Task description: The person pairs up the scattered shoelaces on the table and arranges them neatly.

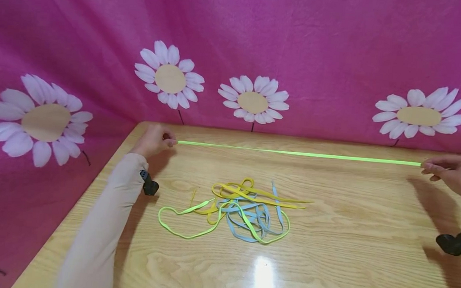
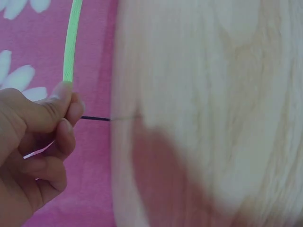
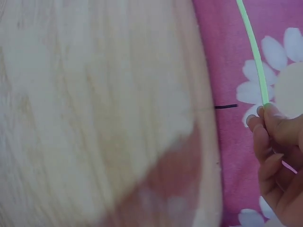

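Observation:
A flat neon green shoelace (image 1: 302,154) is stretched straight across the far part of the table between two hands. At its left end, my left hand (image 1: 155,141) pinches it between thumb and fingers; the left wrist view shows the lace (image 2: 72,45) running up from the thumb tip. On the far right, my right hand (image 1: 455,173) pinches the other end, and the lace (image 3: 255,56) rises from those fingertips in the right wrist view. Nearer on the table lies a loose pile: a yellow shoelace (image 1: 232,189), a light blue shoelace (image 1: 265,218) and another green shoelace (image 1: 189,236) looped over them.
The wooden table (image 1: 347,259) meets a magenta cloth (image 1: 322,43) with white flowers along its back and left edges. Dark devices are strapped to the left wrist (image 1: 149,185) and right wrist (image 1: 456,242). A bright light reflection shows near the table's front.

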A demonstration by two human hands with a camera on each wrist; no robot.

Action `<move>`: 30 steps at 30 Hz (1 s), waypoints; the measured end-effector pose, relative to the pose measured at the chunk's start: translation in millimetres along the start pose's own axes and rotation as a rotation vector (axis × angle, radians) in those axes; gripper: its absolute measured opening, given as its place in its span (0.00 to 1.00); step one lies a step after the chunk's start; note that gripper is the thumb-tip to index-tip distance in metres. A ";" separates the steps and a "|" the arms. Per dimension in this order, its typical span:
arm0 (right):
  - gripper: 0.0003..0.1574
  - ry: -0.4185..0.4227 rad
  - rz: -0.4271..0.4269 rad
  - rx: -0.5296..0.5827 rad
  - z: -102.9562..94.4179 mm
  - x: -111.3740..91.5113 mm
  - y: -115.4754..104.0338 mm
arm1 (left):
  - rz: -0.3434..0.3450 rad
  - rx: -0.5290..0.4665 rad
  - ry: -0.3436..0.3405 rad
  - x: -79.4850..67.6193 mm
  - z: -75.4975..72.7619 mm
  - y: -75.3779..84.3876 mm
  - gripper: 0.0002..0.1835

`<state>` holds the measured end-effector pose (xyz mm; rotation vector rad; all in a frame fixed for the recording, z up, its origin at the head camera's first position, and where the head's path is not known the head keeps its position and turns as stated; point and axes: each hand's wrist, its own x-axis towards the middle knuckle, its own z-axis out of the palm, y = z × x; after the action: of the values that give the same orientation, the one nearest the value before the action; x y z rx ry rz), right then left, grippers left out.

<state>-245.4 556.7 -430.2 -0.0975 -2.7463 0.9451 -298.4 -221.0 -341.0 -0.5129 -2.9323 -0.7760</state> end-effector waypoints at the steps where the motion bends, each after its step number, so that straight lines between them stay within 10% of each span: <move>1: 0.11 -0.017 0.000 0.008 -1.3 -5.1 -12.4 | -0.013 0.002 -0.005 2.2 3.0 -0.5 0.03; 10: 0.21 -0.064 0.075 -0.099 -1.0 -46.7 -90.1 | -0.067 0.047 -0.084 16.7 23.2 -1.9 0.04; 30: 0.33 -0.011 0.213 -0.101 19.3 -56.2 -81.9 | -0.215 -0.023 -0.028 14.2 37.2 -4.0 0.06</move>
<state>-194.4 472.7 -405.8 -0.4106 -2.8352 0.8573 -312.2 -201.7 -373.2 -0.2126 -3.0432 -0.8299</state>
